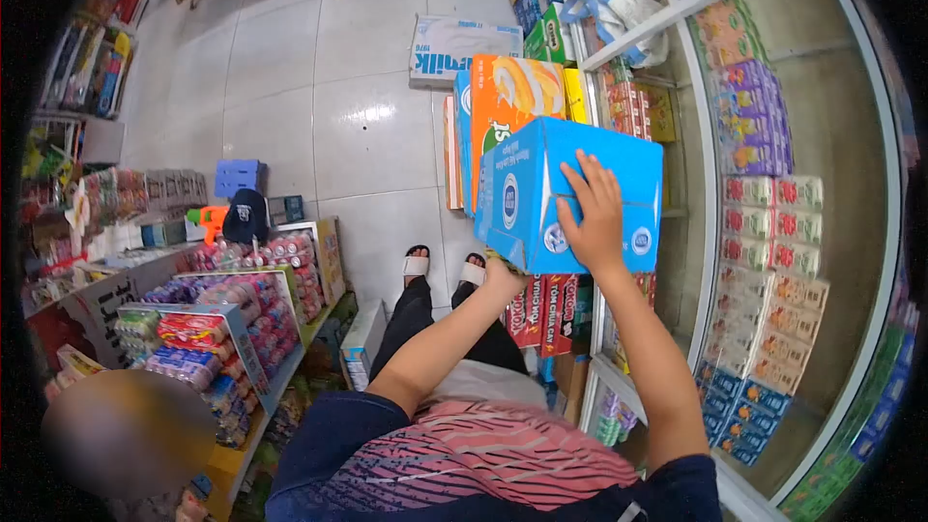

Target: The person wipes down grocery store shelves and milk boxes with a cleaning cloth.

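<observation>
A blue carton [619, 164] with white print is held between my two hands, beside the glass-fronted shelving. My right hand [594, 213] lies on its upper face with the fingers spread. At the carton's lower left corner, my left hand [505, 280] grips from below, its fingers mostly hidden beneath the box. Just beyond the carton stands an orange box [517, 87] with a food picture. Another blue box [463, 97] stands against the orange one on its left side.
A white milk carton [454, 43] lies on the tiled floor [367, 126] ahead. Glass shelving [710, 184] runs along the right. Low racks of bottles [261, 309] stand at left, near a person's blurred head [130, 445]. Red packs [556, 314] sit below the carton.
</observation>
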{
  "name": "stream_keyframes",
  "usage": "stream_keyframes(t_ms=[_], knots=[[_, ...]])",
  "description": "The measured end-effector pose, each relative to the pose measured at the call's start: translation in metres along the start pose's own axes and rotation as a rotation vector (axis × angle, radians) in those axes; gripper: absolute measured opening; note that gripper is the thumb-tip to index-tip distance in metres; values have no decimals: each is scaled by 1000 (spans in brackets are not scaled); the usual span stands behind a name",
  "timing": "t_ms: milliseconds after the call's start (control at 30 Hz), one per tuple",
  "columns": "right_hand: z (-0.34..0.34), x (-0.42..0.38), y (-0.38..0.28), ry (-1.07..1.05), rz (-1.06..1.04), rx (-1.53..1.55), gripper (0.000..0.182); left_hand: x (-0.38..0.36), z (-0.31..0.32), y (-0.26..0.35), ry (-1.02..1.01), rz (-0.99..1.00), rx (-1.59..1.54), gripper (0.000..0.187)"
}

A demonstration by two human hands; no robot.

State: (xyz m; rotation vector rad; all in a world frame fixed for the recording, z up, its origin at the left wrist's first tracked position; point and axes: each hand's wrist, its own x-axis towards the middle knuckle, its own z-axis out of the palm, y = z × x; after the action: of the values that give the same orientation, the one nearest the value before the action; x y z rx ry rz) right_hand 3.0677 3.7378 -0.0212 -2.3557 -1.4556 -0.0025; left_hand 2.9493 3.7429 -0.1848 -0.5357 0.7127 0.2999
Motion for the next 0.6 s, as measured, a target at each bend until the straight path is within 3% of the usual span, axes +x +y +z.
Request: stream_keyframes(t_ms=[67, 167, 267, 367, 433, 467, 500, 533, 600], knots=[[-1, 0, 0, -1, -20, 9, 39, -13, 6, -8, 116, -40, -47, 37], [-1, -1, 2, 10, -24, 11, 39, -42, 22, -20, 173, -27, 153, 32], [2, -2, 5, 44, -38, 22, 38, -69, 15, -21, -132, 4, 632, 29], [2, -4, 7, 78, -40, 43, 38, -120, 41, -23, -92, -23, 518, 30], [6, -11, 8, 74, -11, 157, 40, -128, 35, -18, -285, -138, 213, 27], [8, -14, 6, 66, 23, 270, 41, -141, 51, -28, -227, 25, 354, 27], [-7, -19, -10, -35, 53, 701, 41, -146, 58, -29, -230, 20, 372, 27], [-25, -27, -34, -141, 76, 1138, 42, -151, 63, -24, -146, 166, 579, 29], [-30, -54, -69, -132, -234, 948, 44, -169, 81, -32, -70, 459, 930, 41]])
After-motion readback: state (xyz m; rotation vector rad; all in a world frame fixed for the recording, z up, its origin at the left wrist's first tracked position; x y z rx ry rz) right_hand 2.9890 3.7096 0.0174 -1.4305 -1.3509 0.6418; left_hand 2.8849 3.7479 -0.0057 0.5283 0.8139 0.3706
